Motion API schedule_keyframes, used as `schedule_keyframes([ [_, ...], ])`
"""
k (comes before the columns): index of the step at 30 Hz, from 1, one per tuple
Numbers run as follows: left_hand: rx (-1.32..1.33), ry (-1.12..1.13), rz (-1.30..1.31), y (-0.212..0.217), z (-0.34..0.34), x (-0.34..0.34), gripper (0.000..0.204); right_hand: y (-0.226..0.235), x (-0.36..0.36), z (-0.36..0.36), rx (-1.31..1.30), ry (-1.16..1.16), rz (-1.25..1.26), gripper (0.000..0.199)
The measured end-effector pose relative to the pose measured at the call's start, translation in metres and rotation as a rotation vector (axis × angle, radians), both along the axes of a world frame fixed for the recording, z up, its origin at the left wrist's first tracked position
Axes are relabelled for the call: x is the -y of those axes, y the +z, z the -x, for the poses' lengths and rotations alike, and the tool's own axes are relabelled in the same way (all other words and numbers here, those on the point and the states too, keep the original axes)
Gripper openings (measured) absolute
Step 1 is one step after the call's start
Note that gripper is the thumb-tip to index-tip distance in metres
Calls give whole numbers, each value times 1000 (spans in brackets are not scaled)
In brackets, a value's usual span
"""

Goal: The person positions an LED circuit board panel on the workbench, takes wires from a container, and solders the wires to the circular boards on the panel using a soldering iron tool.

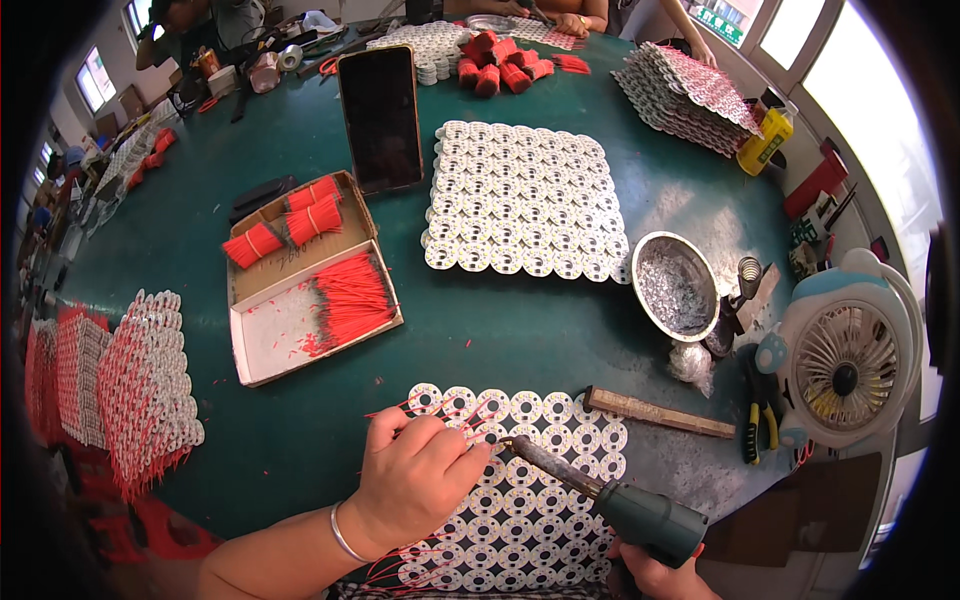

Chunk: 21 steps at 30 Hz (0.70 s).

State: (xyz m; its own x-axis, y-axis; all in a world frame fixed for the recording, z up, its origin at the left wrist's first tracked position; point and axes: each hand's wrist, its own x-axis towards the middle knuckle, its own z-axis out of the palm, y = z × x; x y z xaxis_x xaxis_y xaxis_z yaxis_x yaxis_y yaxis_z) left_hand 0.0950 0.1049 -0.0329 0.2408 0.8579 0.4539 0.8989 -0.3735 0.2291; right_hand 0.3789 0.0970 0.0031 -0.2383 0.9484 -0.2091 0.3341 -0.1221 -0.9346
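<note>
A sheet of joined round white circuit boards (517,530) lies in front of me on the green table. My left hand (420,475) rests over its left side, fingers closed on thin red wire (388,411), whose ends poke out past the knuckles. My right hand (660,575) grips the dark green handle of a soldering iron (650,515). The iron slants up and left, with its tip close by my left fingertips, at a board in the sheet. Contact between tip and board is too small to make out. More red wires stick out along the sheet's left edge.
Left of centre sits an open cardboard box (240,345) with cut red wires. A phone (382,120) stands behind it. Stacked board sheets (525,200) lie mid-table. To the right are a metal bowl (677,285), wooden bar (660,412), pliers (760,405) and fan (845,365). Co-workers sit opposite.
</note>
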Motion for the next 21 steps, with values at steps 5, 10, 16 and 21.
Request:
schedule_keyframes([
  [5, -11, 3, -6, -1, -2, -1, 12, 0, 0, 0, 43, 1, -6, 26],
  [10, -32, 16, 1, 0, -1, 1, 10, -5, -1, 0, 16, 13, 3, 25],
  [16, -27, 7, -9, 0, -3, 0, 9, -16, 19, -16, 0, -35, -66, 22],
  [21, -10, 11, -43, 6, 2, 9, 21, -13, 21, -19, -103, 9, 12, 22],
])
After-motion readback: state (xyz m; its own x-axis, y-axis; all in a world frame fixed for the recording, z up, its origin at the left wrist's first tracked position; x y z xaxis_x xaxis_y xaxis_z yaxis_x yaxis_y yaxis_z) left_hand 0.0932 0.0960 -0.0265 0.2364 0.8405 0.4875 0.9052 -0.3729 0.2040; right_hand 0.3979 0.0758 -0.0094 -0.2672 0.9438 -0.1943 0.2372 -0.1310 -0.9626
